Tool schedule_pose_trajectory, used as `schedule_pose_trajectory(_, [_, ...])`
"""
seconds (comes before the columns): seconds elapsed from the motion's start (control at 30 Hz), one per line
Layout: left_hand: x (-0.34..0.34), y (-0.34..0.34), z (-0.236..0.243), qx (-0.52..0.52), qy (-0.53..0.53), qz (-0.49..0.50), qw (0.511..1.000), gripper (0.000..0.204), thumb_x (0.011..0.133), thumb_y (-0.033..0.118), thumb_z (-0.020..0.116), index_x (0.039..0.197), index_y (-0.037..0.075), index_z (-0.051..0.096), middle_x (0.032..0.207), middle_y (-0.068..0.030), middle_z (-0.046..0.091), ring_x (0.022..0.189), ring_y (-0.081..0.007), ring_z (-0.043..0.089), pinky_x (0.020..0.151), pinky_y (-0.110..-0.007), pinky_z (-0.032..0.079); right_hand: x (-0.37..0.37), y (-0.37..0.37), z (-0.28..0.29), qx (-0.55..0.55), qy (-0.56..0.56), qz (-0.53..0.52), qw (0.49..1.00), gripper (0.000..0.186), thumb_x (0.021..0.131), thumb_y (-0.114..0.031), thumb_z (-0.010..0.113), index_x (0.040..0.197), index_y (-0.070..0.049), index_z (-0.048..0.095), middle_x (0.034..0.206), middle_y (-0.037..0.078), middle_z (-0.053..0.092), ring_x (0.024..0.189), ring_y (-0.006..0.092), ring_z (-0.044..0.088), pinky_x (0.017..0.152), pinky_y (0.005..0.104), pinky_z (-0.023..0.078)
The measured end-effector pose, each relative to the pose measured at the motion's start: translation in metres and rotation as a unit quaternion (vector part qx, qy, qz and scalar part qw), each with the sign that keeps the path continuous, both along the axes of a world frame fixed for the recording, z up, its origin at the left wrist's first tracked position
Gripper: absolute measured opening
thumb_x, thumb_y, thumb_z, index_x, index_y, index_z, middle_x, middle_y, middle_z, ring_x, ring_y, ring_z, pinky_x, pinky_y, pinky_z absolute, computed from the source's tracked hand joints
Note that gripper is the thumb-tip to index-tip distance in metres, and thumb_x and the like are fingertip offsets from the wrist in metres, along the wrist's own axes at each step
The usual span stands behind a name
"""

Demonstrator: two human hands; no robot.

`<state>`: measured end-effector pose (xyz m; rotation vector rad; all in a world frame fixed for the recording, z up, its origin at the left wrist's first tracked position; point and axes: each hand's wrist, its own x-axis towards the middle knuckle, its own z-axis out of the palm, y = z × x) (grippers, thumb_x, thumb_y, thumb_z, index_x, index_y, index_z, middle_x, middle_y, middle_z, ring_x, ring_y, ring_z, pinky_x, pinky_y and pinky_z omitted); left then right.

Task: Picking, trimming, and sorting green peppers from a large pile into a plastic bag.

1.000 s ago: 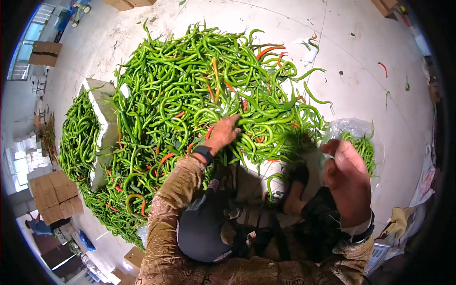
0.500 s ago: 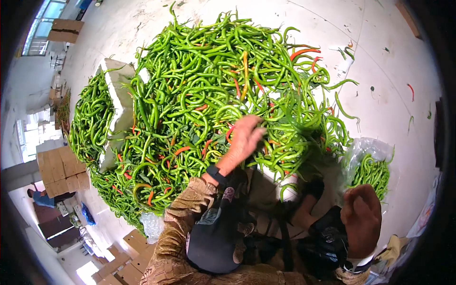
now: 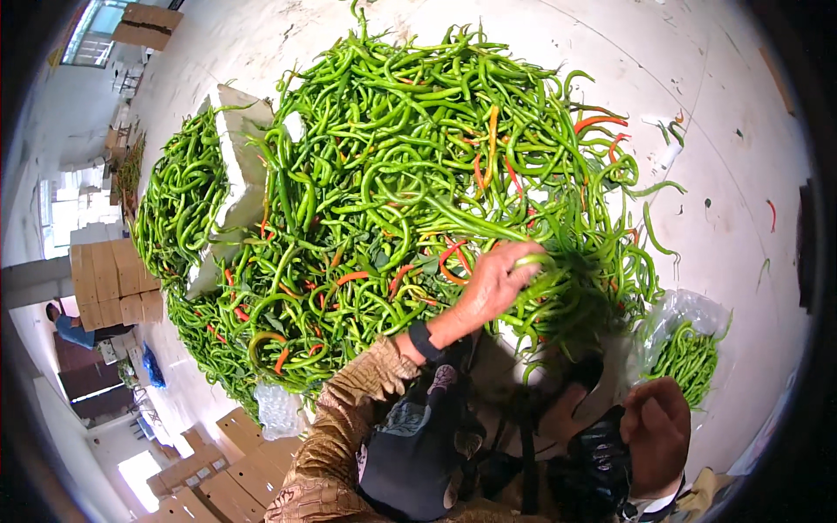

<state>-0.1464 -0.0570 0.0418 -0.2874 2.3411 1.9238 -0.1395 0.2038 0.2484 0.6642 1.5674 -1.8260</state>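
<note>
A big heap of long green chili peppers (image 3: 375, 174), with some red ones among them, spreads over the pale floor in front of me. My left hand (image 3: 499, 281), in a brown sleeve with a black wristband, reaches over the heap's near right part. Its fingers are curled round green chili peppers (image 3: 542, 261), partly hidden by the hand. At the lower right, my right hand (image 3: 658, 431) is held back near my body in shadow. Its fingers are bent in, and whatever they may hold cannot be made out. A shiny black thing (image 3: 597, 462) lies beside it.
A clear plastic bag (image 3: 667, 309) of green peppers stands right of the heap. White foam boxes (image 3: 240, 166) sit in the heap's left side. Cardboard boxes (image 3: 113, 279) are stacked at the left; flattened cartons (image 3: 248, 479) lie lower left. A person (image 3: 74, 329) is far left.
My left hand has moved right and slightly nearer, and its fingers have closed on peppers. The whole scene has shifted a little to the right in view.
</note>
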Motion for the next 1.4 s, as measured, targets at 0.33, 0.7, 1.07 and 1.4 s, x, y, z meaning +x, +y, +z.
schedule_pose_trajectory(0.33, [0.040, 0.021, -0.016, -0.048, -0.062, -0.320, 0.944, 0.044, 0.089, 0.015, 0.068, 0.129, 0.001, 0.057, 0.106, -0.0176, 0.069, 0.102, -0.0322, 0.066, 0.091, -0.042, 0.052, -0.003, -0.010, -0.006, 0.024, -0.024, 0.020, 0.999, 0.014, 0.090, -0.011, 0.056, 0.101, -0.002, 0.056, 0.089, 0.009, 0.061, 0.062, 0.0111, 0.052, 0.056, 0.0240, 0.041])
schedule_pose_trajectory(0.7, [0.004, -0.044, -0.089, -0.287, 0.116, -0.020, 0.951, 0.044, 0.088, 0.017, 0.065, 0.130, 0.006, 0.056, 0.120, -0.0205, 0.061, 0.112, -0.0366, 0.055, 0.097, -0.045, 0.042, -0.006, -0.009, -0.010, -0.008, -0.024, 0.040, 0.999, 0.020, 0.092, -0.013, 0.054, 0.103, 0.002, 0.060, 0.086, 0.009, 0.063, 0.068, 0.0125, 0.053, 0.062, 0.0261, 0.043])
schedule_pose_trajectory(1.07, [0.003, 0.032, -0.079, -0.199, 0.089, -0.220, 0.951, 0.022, 0.089, 0.018, 0.064, 0.103, 0.000, 0.065, 0.098, -0.0202, 0.067, 0.094, -0.0406, 0.063, 0.081, -0.048, 0.053, -0.004, -0.007, -0.011, -0.006, -0.050, 0.082, 0.995, 0.017, 0.094, -0.012, 0.055, 0.102, 0.002, 0.061, 0.085, 0.008, 0.064, 0.070, 0.0117, 0.055, 0.066, 0.0267, 0.045])
schedule_pose_trajectory(1.4, [-0.040, 0.017, -0.136, -0.276, 0.026, -0.055, 0.959, 0.016, 0.085, 0.015, 0.067, 0.083, 0.000, 0.064, 0.082, -0.0225, 0.064, 0.078, -0.0429, 0.063, 0.071, -0.048, 0.051, -0.004, -0.008, -0.024, 0.010, -0.050, 0.090, 0.995, 0.017, 0.094, -0.012, 0.053, 0.102, 0.002, 0.061, 0.084, 0.009, 0.063, 0.071, 0.0129, 0.055, 0.067, 0.0278, 0.045])
